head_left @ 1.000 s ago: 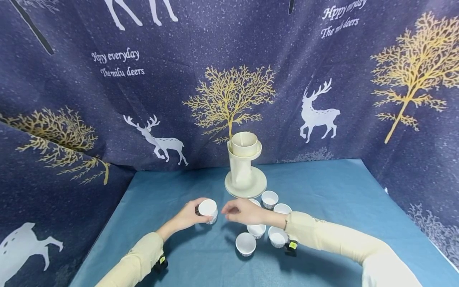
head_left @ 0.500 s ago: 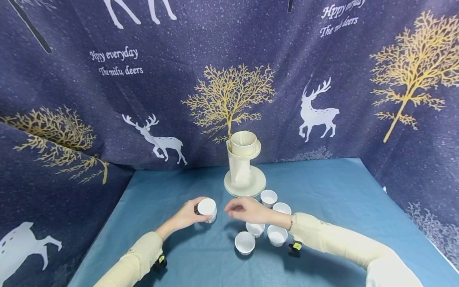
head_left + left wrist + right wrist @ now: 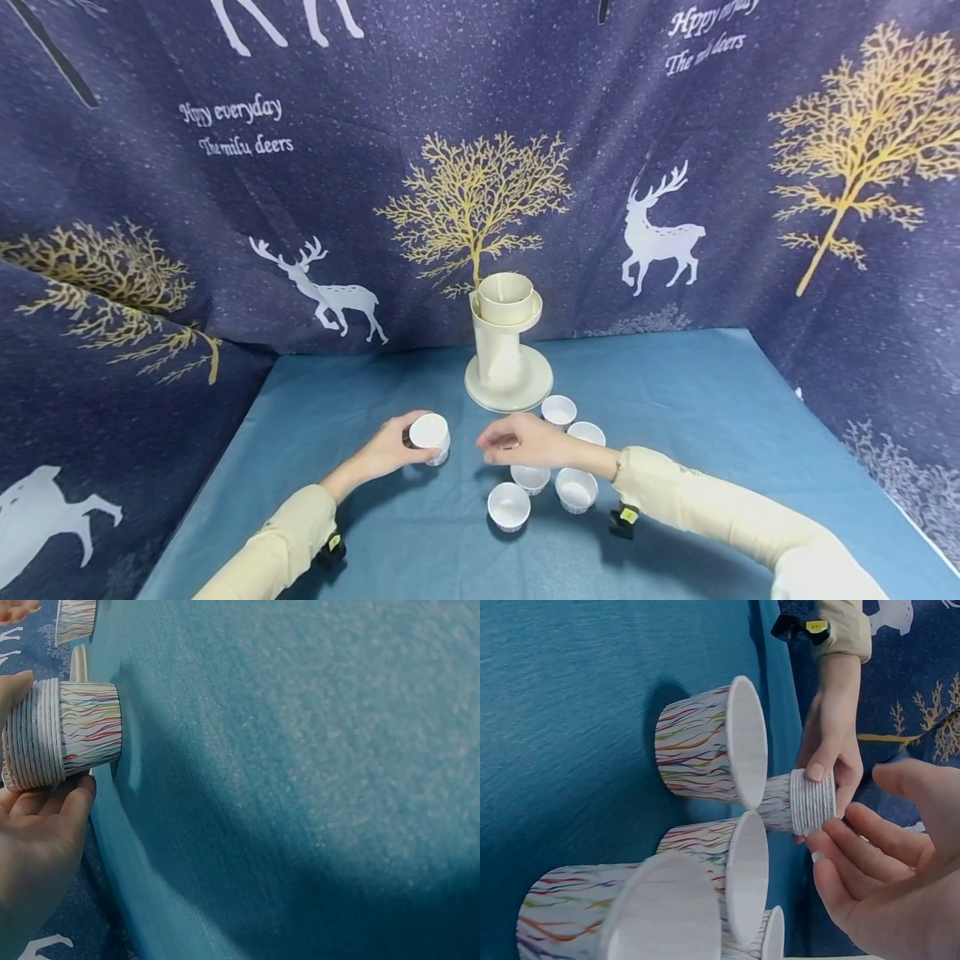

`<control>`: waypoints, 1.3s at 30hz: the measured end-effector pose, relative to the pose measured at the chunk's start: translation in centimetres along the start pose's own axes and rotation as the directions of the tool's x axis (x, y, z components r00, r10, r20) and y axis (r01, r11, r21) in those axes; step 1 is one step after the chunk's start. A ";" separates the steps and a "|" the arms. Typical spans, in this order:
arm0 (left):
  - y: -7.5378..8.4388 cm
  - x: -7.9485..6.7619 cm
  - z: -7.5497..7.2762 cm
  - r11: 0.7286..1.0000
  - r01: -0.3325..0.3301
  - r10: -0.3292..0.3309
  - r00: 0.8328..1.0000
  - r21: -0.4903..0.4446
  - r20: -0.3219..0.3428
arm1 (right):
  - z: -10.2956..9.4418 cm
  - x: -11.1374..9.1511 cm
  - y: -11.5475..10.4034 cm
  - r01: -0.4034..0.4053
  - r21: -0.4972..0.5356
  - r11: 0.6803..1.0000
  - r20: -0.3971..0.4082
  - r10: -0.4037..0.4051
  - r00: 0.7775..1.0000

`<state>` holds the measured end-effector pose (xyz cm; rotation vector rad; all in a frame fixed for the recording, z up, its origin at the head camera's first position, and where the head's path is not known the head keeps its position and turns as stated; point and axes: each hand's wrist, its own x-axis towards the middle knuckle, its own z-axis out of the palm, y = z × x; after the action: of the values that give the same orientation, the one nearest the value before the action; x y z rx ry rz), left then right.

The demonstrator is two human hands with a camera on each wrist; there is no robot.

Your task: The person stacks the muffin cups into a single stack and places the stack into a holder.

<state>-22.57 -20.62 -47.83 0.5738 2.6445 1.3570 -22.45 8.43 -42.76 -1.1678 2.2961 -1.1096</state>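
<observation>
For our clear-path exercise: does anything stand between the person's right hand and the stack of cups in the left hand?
Nothing visible does: in the head view, only blue cloth shows between the right hand and the stack of cups. The loose cups stand outside that gap.

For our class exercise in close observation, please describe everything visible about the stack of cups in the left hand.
The stack of cups is nested, apparently paper, with closely layered white rims. Below them, the wall of the lowest cup is white with wavy lines, some red and green. It looks roughly upright, opening upward, left of the other cups. The left hand grips its sides; whether its base touches the blue table is unclear.
</observation>
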 end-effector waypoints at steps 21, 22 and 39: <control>0.1 -0.1 0.1 1.000 0.027 -0.027 1.000 0.014 -0.005 | 0.0 -2.1 1.1 0.131 -0.312 0.941 0.234 -0.058 0.971; 0.1 -0.1 0.1 0.999 0.028 -0.028 1.000 0.016 -0.006 | 0.1 -2.1 1.1 0.139 -0.317 0.938 0.243 -0.062 0.968; 0.0 -0.1 0.3 0.999 0.040 -0.040 0.999 0.030 -0.016 | 0.3 -2.5 1.3 0.269 -0.384 0.883 0.351 -0.130 0.927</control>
<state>-22.40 -20.49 -48.03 0.5127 2.6781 1.3181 -21.41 10.69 -44.06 -1.6462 2.2524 -0.4262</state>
